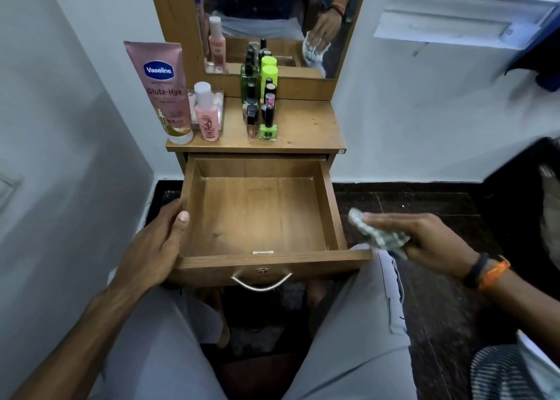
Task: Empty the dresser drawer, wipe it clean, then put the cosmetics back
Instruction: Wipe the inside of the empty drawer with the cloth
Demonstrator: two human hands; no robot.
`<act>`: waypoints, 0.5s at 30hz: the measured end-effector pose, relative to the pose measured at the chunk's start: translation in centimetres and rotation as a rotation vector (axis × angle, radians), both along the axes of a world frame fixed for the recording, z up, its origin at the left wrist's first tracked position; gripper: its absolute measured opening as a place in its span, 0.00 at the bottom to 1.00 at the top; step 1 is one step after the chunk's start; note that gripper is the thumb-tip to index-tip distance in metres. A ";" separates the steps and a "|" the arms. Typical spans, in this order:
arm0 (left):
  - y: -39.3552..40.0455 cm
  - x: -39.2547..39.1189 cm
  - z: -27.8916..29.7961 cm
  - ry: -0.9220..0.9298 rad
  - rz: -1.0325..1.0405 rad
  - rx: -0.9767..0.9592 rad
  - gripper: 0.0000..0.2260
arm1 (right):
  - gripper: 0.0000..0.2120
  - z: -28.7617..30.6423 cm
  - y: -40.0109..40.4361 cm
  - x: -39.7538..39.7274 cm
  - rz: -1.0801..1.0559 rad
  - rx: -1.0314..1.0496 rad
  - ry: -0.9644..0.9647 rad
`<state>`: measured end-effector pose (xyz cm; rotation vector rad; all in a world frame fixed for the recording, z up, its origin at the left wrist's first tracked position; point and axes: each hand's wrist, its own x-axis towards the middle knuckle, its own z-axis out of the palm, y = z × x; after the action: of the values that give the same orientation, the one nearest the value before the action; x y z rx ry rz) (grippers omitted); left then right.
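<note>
Drawer (pixel 257 215) lies open left of my right hand (pixel 424 239) gripping the cloth (pixel 375 234), while my left hand (pixel 154 245) holds its near corner.

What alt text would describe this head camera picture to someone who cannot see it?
A seated person's left hand grips the side of an open, empty wooden drawer while the right hand holds a crumpled cloth beside it. Cosmetics stand on the dresser top below a mirror.
</note>
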<state>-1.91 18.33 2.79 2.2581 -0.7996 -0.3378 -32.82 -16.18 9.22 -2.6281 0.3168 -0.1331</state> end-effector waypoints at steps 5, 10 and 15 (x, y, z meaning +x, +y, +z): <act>-0.8 -0.4 0.6 -0.142 -0.040 0.071 0.22 | 0.24 0.2 0.6 4.5 -0.352 0.571 -0.303; -4.5 -2.1 2.7 -0.001 -0.037 -0.057 0.17 | 0.23 -0.5 2.4 7.9 -0.383 1.846 -0.433; -10.8 -5.4 4.6 0.750 -0.090 -0.379 0.19 | 0.38 -1.3 4.9 9.9 -0.169 2.061 -0.410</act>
<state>-7.33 7.53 7.43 1.5603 -0.5015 -0.9205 -22.96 -11.29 7.96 -0.5124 0.2535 -0.2135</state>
